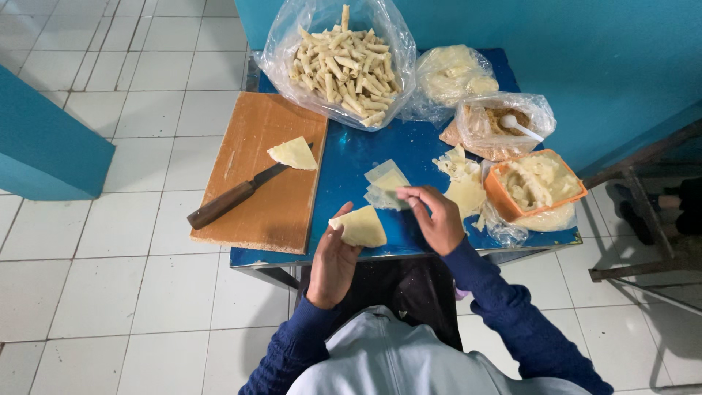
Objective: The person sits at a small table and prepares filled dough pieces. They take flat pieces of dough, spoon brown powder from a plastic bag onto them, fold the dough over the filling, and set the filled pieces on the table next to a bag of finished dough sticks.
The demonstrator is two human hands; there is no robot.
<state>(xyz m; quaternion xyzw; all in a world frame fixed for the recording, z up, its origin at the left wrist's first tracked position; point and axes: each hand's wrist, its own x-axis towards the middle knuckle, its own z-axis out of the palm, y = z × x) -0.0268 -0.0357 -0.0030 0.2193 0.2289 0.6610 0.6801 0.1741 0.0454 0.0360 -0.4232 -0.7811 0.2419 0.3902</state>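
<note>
Wrapper triangle (358, 227), pale yellow, lies flat across the left hand (333, 260) at the near edge of the blue table (344, 157). Left hand is open, palm up, fingers only lightly curled under the sheet, no pinch.

Left to right:
- Wooden cutting board (263, 172) covers the table's left end. Knife (238, 194) with brown handle lies diagonal on it, blade tip under or against a second pale triangle (294, 153); can't tell which.
- Far side, centre: big clear bag of rolled sticks (342, 62), open at the top.
- Mid table: small stack of cut sheets (386, 183), just beyond the right hand.
- Right hand (439, 219) sits just right of the held wrapper triangle, fingers bent, thumb and fingertips drawn close together. Whether anything is pinched between them: cannot tell. Not clearly touching the triangle.
- Loose pale scraps (461, 179) right of the stack.
- Far right: bag of pale dough (453, 73), then a bag of brown filling (497, 124) with a white spoon (521, 128) in it.
- Right edge: orange tub (497, 194) of pale filling, sitting on clear plastic.

Both sleeves dark blue. Floor is white tile, walls blue.
</note>
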